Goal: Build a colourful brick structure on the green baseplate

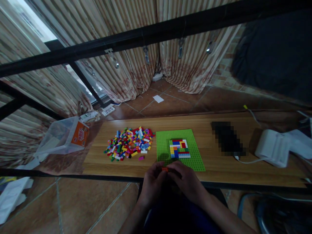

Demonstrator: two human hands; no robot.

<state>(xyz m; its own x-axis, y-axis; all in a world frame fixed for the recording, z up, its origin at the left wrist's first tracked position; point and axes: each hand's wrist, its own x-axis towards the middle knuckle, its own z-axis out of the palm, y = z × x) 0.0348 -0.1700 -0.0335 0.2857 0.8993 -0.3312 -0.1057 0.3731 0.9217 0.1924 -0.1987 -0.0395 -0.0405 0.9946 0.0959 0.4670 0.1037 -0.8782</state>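
Note:
My left hand [152,183] and my right hand [186,182] meet at the near edge of the wooden table [219,162], fingertips together on a small orange brick [165,169]. Just beyond them lies a green baseplate [162,146] with a square patch of coloured bricks [179,148] built on it. Left of the plate spreads a pile of loose coloured bricks [129,143]. A single pink brick [141,158] lies apart from the pile, near the plate's left edge.
A clear plastic box with an orange label [64,135] lies tipped at the table's left end. A dark blurred object [227,138] and a white device with a cable [273,148] sit on the right. Black metal bars cross overhead; curtains hang behind.

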